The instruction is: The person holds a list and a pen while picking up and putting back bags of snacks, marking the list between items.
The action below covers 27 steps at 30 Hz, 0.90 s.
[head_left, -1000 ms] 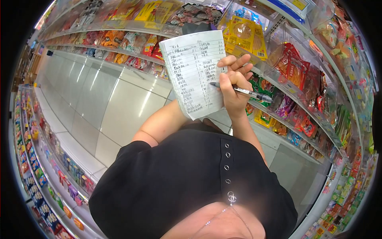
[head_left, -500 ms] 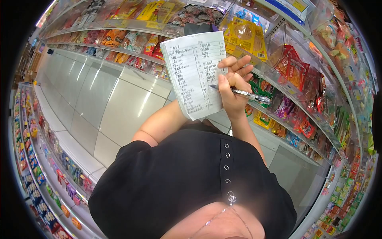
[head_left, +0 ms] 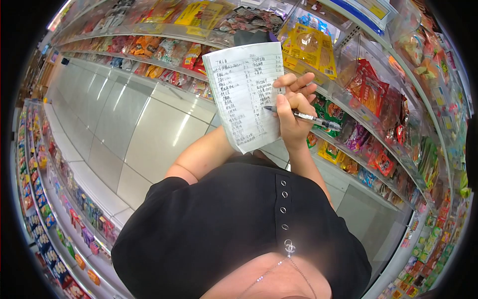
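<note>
A notebook [head_left: 246, 99] with lined pages, covered in handwritten columns of characters and numbers, is held up in front of my chest. My left hand [head_left: 296, 82] supports it from behind; the palm is hidden by the pages, and fingers show at the right edge. My right hand [head_left: 297, 127] grips a clear-barreled pen with a dark tip [head_left: 318, 120] between thumb and fingers. The pen's tip points left, over the lower right part of the written page.
Curved shelves with packaged snacks [head_left: 366, 87] run along the front and right. Large yellow packets [head_left: 308, 47] sit just beyond the notebook. More low shelves of small goods [head_left: 74, 214] line the left. Grey floor tiles [head_left: 154, 134] lie between the shelf rows.
The notebook and both hands have shifted very slightly to the right and down in view. The grip on the notebook and on the pen stays the same.
</note>
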Motion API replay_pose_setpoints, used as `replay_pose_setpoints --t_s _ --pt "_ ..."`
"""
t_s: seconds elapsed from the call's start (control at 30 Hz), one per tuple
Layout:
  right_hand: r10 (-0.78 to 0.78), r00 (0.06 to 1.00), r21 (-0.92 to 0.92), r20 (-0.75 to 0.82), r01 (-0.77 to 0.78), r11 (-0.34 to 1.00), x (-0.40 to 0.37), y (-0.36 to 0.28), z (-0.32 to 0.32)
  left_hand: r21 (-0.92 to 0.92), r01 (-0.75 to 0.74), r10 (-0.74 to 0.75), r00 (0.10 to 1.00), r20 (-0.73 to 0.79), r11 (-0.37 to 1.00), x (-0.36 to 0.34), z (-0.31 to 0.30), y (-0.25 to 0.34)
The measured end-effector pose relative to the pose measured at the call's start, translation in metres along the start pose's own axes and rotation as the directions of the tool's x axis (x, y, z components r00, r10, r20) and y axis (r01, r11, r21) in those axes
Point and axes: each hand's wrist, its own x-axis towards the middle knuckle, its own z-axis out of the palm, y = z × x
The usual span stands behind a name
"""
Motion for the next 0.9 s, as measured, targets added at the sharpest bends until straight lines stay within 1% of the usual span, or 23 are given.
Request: replay_pose_setpoints --t_s 0.17,0.27,0.37,0.43,0.47,0.57,0.6,0.67,0.77,0.87,0.9 --pt "-0.001 0.999 -0.059 0.043 0.003 0.998 0.0 0.001 -0.001 0.037 -0.027 0.026 1.0 0.014 0.999 -0.002 -0.007 0.0" --pt "0.018 0.999 -0.073 0.046 -0.014 0.997 0.0 0.0 -0.001 -0.001 -0.034 0.034 0.998 0.058 0.999 0.003 -0.016 -0.001" --pt "0.027 0.998 -0.08 0.048 -0.023 0.997 0.001 0.001 0.0 -0.126 0.029 -0.018 0.996 0.087 0.992 0.006 -0.015 0.004" --pt "0.012 0.998 -0.113 0.066 -0.005 0.994 0.002 0.002 0.0 -0.03 -0.007 0.01 0.996 0.088 1.0 0.005 -0.018 0.003" --pt "0.016 0.998 -0.093 0.056 -0.011 0.996 0.002 0.002 0.0 0.018 -0.026 0.024 0.996 0.089 1.0 0.004 -0.015 0.003" --pt "0.058 0.998 0.018 0.002 -0.058 0.998 0.004 0.002 0.0 0.142 -0.009 0.021 0.997 -0.078 0.99 0.001 0.001 0.003" --pt "0.076 0.997 0.045 -0.012 -0.075 0.996 0.005 0.001 0.0 0.139 -0.009 0.019 0.997 -0.069 0.99 0.001 0.001 0.003" --pt "0.089 0.996 0.027 -0.003 -0.089 0.996 0.005 0.001 0.0 0.132 -0.008 0.015 0.999 -0.05 0.991 0.003 0.0 0.004" --pt "0.071 0.997 0.021 0.027 -0.071 0.997 0.006 0.003 0.001 0.228 -0.04 0.082 0.981 -0.175 0.973 0.004 0.001 -0.002" --pt "0.096 0.995 -0.03 0.024 -0.096 0.995 0.005 0.003 -0.001 0.232 -0.026 0.064 0.986 -0.157 0.972 0.003 -0.001 0.0" --pt "0.063 0.998 -0.053 0.024 -0.062 0.997 0.005 0.005 -0.001 0.219 -0.029 0.065 0.985 -0.16 0.975 0.003 0.0 0.0"
